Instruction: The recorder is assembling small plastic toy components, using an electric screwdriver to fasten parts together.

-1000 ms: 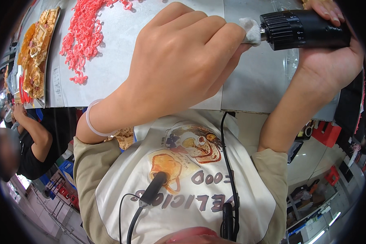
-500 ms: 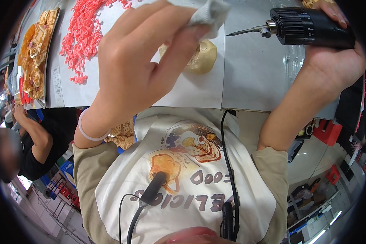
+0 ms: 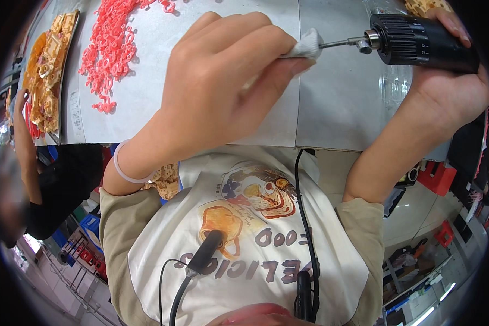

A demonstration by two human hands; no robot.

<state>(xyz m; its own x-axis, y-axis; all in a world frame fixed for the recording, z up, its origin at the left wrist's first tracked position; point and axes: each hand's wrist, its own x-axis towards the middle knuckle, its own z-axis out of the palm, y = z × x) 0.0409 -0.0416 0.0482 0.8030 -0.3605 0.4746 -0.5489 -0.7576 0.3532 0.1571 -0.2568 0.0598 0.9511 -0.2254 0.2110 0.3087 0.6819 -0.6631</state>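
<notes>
My left hand (image 3: 223, 76) is closed in a pinch on a small white cloth (image 3: 310, 44). The cloth is folded around the thin metal bit (image 3: 339, 43) of a black electric screwdriver (image 3: 418, 42). That tool lies sideways in my right hand (image 3: 445, 87), with its bit pointing left toward my left hand. My right fingers wrap around the black body from the far side. The bit's tip is hidden by the cloth and my left fingers.
Small pink plastic pieces (image 3: 111, 60) are heaped on the grey table (image 3: 331, 119), left of my hand. A tray of tan pieces (image 3: 51, 70) stands farther left, beside another person's arm (image 3: 24, 136). Clear plastic wrap (image 3: 394, 84) lies near my right wrist. A black cable (image 3: 304, 206) hangs over my front.
My left hand has come down and right, bringing the cloth onto the bit, which was bare before. The round tan object under it is now hidden. The screwdriver has shifted slightly right.
</notes>
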